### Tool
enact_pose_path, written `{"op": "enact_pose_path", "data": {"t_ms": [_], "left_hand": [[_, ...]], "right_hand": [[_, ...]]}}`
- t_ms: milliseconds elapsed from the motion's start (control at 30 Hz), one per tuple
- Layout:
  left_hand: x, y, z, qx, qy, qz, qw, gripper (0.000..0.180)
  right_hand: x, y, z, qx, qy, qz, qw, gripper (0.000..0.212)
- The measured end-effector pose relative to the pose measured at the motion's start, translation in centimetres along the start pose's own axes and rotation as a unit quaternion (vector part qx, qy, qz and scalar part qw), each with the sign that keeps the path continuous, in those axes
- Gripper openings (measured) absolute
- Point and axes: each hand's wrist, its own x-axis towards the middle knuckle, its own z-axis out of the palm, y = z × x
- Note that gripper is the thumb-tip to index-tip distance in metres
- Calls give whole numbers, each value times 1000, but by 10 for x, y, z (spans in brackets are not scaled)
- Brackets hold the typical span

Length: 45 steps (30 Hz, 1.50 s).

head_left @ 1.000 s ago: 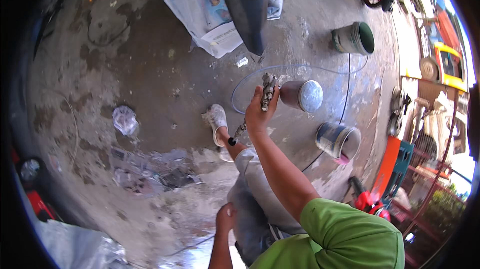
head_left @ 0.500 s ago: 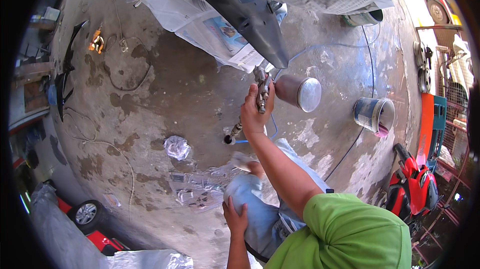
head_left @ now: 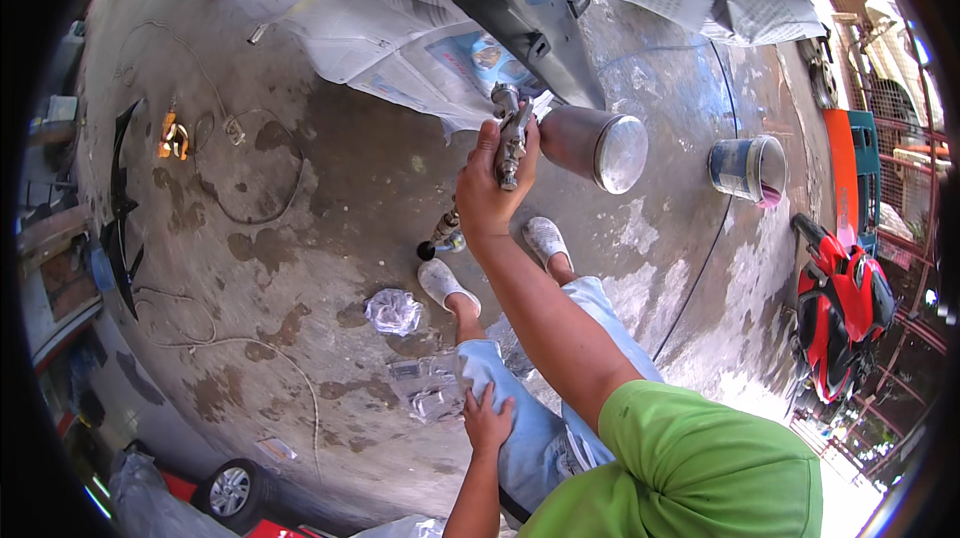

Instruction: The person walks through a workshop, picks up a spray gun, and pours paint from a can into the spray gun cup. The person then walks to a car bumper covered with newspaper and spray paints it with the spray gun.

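Note:
A metal spray gun (head_left: 512, 150) is gripped in my right hand (head_left: 488, 196), my arm stretched forward. Its round metal paint cup (head_left: 592, 146) sticks out to the right. The nozzle end is close to the lower part of a dark grey panel (head_left: 548, 43), and whether they touch I cannot tell. Newspaper sheets (head_left: 385, 33) mask the area around the panel. Below the gun a hose fitting (head_left: 440, 230) hangs down beside my wrist. My left hand (head_left: 488, 422) rests on my left thigh, fingers spread, holding nothing.
On the right stand a paint-stained bucket (head_left: 733, 170) and a red-and-black motorcycle (head_left: 845, 303). Crumpled plastic (head_left: 393, 312) lies by my left shoe (head_left: 446, 283). To the left are a black curved trim piece (head_left: 120, 208), an orange clamp (head_left: 172, 137) and a loose cord (head_left: 290, 363).
My right hand and the spray gun have moved slightly forward and left. My left foot has come down into plain view and both shoes now show. My left hand stays on the leg.

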Motion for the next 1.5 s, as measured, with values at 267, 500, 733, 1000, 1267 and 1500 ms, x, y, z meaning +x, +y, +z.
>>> {"op": "enact_pose_path", "data": {"t_ms": [267, 500, 733, 1000, 1267, 1500], "left_hand": [[13, -56, -45, -17, -68, 19, 997, 64], [27, -75, -68, -27, -76, 47, 996, 65], [30, -74, -73, -15, -89, 55, 994, 63], [33, -70, -68, 4, -101, 59, 993, 63], [33, -68, -63, 26, -100, 71, 992, 64], [32, -64, -58, 55, -118, 60, 990, 65]], "right_hand": [[-18, -14, 67, 63, 39, -64, 995, 47], [-20, -44, 97, 84, 7, -95, 992, 43], [-9, -56, 83, 84, 1, -49, 995, 43], [2, -7, 32, -33, 49, -85, 995, 41], [10, 26, -25, -77, 85, -83, 990, 39], [25, 43, -66, -141, 100, -96, 980, 41]]}}
